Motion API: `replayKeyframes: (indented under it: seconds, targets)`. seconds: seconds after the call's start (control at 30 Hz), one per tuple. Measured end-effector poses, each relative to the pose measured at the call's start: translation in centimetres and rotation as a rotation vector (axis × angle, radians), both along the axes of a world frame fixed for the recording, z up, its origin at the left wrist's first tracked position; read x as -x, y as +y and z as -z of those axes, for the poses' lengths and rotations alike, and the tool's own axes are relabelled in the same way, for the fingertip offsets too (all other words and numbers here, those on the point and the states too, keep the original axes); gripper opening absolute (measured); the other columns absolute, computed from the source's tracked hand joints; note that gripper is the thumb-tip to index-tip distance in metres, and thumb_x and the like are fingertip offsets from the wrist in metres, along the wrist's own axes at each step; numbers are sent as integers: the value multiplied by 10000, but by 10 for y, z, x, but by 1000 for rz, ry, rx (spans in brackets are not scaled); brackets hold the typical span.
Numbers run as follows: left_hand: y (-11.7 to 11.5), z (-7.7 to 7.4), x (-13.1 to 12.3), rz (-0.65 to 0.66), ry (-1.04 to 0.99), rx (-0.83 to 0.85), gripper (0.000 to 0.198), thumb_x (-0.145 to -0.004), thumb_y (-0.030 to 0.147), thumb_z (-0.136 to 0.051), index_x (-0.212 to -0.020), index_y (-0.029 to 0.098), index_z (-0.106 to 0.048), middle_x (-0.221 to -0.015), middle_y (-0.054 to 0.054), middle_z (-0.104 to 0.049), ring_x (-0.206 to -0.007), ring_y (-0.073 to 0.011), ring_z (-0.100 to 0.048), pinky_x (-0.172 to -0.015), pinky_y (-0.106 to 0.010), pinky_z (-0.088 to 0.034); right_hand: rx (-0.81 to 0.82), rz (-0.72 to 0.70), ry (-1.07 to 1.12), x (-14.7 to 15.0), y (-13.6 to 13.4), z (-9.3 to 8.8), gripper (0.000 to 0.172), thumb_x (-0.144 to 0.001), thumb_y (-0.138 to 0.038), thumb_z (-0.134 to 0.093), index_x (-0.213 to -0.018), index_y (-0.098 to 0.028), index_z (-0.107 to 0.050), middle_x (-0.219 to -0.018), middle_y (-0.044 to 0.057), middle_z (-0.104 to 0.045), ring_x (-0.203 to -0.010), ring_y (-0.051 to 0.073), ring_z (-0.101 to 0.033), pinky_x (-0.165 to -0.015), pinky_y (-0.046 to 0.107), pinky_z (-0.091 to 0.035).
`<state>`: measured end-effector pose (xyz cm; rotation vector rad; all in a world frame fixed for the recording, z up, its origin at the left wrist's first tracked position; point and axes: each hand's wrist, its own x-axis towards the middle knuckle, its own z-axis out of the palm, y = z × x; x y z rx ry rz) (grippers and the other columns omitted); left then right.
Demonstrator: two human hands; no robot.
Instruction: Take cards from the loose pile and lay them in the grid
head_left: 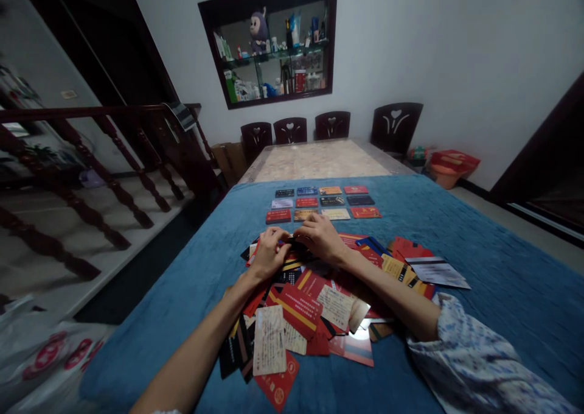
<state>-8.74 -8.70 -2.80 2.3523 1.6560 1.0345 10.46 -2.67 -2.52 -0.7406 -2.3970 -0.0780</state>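
My left hand (270,252) and my right hand (320,238) meet over the far side of a loose heap of cards (296,304). Fingers of both are bent and closed on a dark card (292,241), which they mostly cover. Red, black, yellow and cream cards overlap in the heap, and my forearms cross above it. A cream card with small print (270,341) lies on the near left. Just beyond my hands, several cards lie flat in three rows, among them a red card (365,212) and a blue card (307,191).
A blue cloth (191,298) covers the near part of the table, whose bare far end (314,158) shows a stone pattern. Dark chairs (333,125) stand behind it. A wooden railing (109,182) runs along the left, with plastic bags (50,365) below.
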Motion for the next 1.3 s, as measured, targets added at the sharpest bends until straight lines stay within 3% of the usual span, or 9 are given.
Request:
replayKeyframes:
  seconds: [0.23,0.4,0.7,0.97,1.3]
  targets:
    - [5,2,3,-37,7,2,140,-829,100,-585,-932,193,-605,-947,-31,-656,-963,-204,-596,-923,-362,-423,30,81,-97,-1,-3,-1,190,-948,-240,-564,-1094,-224,-686,-1032,90,-739,-1031,254,-521,-900,392,-307]
    - [7,4,13,-59,43,-34,264,-838,81,-554,-1062,208,-610,-982,-34,-657,-967,-206,-599,-934,-375,-406,70,185,-203,-5,-7,-5,289,-915,-193,-549,-1196,-194,-618,-1177,136,-698,-1107,273,-519,-920,399,-322]
    - [8,10,14,-68,170,-16,355,-831,102,-559,-1168,210,-576,-1044,-66,-661,-1049,-243,-568,-961,-413,-388,152,283,-281,-3,-16,-10,357,-926,-216,-527,-1282,-208,-551,-1141,132,-693,-1098,280,-570,-876,380,-350]
    - [10,14,15,-123,206,43,436,-830,136,-574,-1258,210,-543,-1025,-73,-640,-1018,-245,-566,-996,-450,-378,296,294,-284,-1,-19,-13,534,-888,-183,-537,-1414,-219,-451,-1264,130,-645,-1157,278,-567,-899,379,-365]
    - [14,15,18,-101,114,67,517,-826,165,-623,-1333,201,-526,-1032,-68,-643,-1058,-244,-566,-1000,-449,-389,295,279,-261,-3,-13,-11,531,-873,-211,-575,-1395,-175,-486,-1262,168,-624,-1170,306,-536,-887,405,-391]
